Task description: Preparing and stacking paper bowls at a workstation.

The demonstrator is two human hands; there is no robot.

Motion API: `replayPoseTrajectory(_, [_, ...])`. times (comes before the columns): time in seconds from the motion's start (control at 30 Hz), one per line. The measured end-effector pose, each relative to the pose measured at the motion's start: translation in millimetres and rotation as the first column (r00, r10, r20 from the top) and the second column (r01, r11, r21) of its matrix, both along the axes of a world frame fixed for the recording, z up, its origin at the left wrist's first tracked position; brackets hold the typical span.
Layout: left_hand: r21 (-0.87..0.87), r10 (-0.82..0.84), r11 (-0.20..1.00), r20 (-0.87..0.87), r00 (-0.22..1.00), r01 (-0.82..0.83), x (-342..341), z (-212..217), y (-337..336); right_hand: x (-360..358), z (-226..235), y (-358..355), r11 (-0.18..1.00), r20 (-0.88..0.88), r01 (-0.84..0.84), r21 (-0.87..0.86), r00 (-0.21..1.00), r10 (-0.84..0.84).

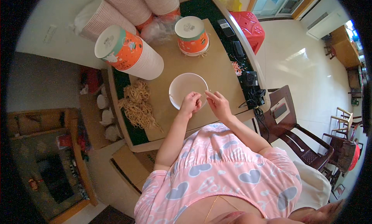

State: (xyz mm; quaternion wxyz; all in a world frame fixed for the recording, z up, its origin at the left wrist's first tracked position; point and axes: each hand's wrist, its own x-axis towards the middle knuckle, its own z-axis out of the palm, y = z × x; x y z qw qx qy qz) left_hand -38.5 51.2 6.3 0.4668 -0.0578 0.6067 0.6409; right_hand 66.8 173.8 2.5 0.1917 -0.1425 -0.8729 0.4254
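Observation:
A white round paper tub sits in front of me with its mouth up. My left hand is closed over its near rim, the fingers curled. My right hand pinches at the right side of the rim, its thumb and forefinger together. Whatever is between the fingers of either hand is too small to make out. A speck of beige cord seems to show at the tub's left rim. To the left lies a tangled heap of beige cords.
A tall stack of orange-and-white paper tubs leans behind the cords. A shorter stack stands upside down farther back, and bagged stacks lie behind. Black adapters and cables line the right edge, with a red stool beyond.

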Motion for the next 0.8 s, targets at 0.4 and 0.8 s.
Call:
replayPoseTrajectory(0.4, [0.038, -0.023, 0.999, -0.029, 0.999, 0.024, -3, -4, -7, -17, -8, -8, 0.998, -0.049, -0.059, -0.014, 0.997, 0.058])
replayPoseTrajectory(0.8, [0.039, -0.077, 0.997, 0.150, 0.986, 0.071, -12, -7, -3, -12, -10, -4, 0.978, -0.086, -0.009, -0.207, 0.996, -0.009])
